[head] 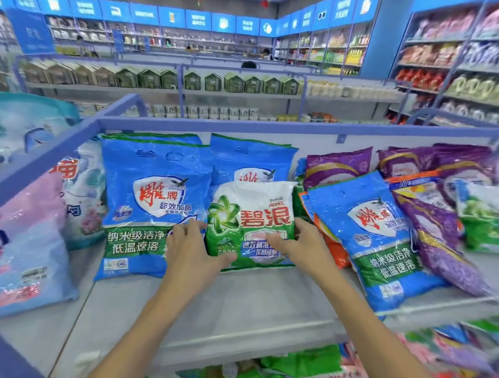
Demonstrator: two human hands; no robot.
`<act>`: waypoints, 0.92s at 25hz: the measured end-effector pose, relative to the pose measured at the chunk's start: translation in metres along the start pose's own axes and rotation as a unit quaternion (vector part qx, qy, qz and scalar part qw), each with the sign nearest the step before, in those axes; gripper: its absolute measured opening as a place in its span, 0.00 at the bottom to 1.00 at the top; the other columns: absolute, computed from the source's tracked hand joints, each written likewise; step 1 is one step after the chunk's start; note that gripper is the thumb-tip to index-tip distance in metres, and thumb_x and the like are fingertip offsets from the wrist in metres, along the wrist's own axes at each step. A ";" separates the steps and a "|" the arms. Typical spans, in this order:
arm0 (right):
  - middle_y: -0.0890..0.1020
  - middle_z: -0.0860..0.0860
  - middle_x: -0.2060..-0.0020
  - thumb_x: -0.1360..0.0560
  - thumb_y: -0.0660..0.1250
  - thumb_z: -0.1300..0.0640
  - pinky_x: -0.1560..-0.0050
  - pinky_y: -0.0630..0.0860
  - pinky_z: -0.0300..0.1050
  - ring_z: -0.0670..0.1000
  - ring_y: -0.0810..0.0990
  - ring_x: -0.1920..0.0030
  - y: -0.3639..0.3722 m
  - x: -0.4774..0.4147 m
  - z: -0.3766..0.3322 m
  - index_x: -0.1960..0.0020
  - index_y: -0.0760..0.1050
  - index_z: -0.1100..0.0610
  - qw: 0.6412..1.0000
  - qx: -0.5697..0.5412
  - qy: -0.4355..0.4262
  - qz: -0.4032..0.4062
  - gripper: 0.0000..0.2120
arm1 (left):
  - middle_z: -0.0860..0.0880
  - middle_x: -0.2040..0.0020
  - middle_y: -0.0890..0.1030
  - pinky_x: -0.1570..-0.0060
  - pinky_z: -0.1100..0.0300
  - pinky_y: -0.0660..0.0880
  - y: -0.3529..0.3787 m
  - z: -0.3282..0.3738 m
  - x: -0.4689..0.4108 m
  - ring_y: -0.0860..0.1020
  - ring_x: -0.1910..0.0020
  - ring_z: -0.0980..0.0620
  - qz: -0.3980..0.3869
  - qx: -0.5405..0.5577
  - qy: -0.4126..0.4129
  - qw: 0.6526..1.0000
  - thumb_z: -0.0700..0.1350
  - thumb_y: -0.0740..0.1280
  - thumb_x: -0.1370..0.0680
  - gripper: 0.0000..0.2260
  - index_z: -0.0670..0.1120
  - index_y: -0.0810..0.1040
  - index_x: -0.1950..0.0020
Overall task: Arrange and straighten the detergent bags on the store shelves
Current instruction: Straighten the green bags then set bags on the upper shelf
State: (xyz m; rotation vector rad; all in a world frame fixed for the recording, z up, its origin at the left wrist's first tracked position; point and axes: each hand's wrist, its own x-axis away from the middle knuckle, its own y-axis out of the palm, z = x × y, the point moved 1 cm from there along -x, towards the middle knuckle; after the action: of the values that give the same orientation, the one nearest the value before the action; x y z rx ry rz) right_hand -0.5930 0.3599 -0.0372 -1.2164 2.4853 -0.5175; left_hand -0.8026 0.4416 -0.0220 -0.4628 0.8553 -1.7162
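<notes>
A green and white detergent bag [253, 214] stands upright at the middle of the top shelf [237, 311]. My left hand [194, 249] grips its lower left edge and my right hand [300, 242] holds its right side, thumb across the front. A large blue bag [153, 196] stands just to its left, another blue bag [252, 160] behind it. To the right a blue bag [375, 234] leans tilted over an orange bag [334, 249], with purple bags [429, 234] slumped beside it.
Pink and pale blue bags [28, 253] fill the neighbouring section on the left, past a blue divider rail [58, 149]. A green bag [487, 219] lies far right. More bags crowd the lower shelf [349, 367]. Other aisles and a person's head show behind.
</notes>
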 end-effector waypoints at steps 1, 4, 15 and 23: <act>0.88 0.50 0.50 0.26 0.79 0.57 0.48 0.82 0.48 0.51 0.87 0.49 -0.004 0.000 0.002 0.44 0.83 0.58 1.000 -0.007 0.011 -0.007 0.13 | 0.43 0.32 0.69 0.30 0.51 0.62 0.000 0.001 0.001 0.65 0.29 0.43 -0.010 0.008 -0.002 1.000 0.59 0.79 0.31 0.37 0.46 0.70 0.28; 0.90 0.48 0.56 0.25 0.76 0.62 0.57 0.82 0.38 0.49 0.89 0.53 -0.015 0.009 0.009 0.46 0.85 0.60 0.989 -0.128 0.063 -0.035 0.08 | 0.46 0.31 0.68 0.27 0.51 0.63 0.000 0.001 0.008 0.65 0.28 0.44 -0.022 0.083 0.002 0.996 0.61 0.79 0.32 0.41 0.46 0.70 0.25; 0.88 0.59 0.49 0.30 0.79 0.61 0.52 0.83 0.45 0.57 0.88 0.50 -0.033 0.056 0.021 0.49 0.88 0.57 0.946 -0.311 0.072 -0.062 0.10 | 0.43 0.49 0.88 0.45 0.49 0.82 0.026 0.006 0.006 0.87 0.50 0.42 -0.302 0.408 -0.116 0.854 0.44 0.88 0.47 0.32 0.42 0.87 0.45; 0.84 0.50 0.45 0.26 0.78 0.53 0.43 0.77 0.49 0.52 0.82 0.44 -0.125 0.053 0.017 0.39 0.81 0.54 0.972 0.113 0.014 0.206 0.17 | 0.42 0.54 0.89 0.52 0.46 0.83 0.024 0.007 0.008 0.88 0.56 0.40 -0.180 0.451 -0.115 0.867 0.41 0.88 0.54 0.29 0.47 0.88 0.54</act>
State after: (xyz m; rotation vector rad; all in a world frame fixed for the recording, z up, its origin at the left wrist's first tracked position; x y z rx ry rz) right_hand -0.5311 0.2433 -0.0028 -0.5884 2.5194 -0.6793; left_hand -0.7849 0.4288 -0.0360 -0.1691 -0.2747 -2.1224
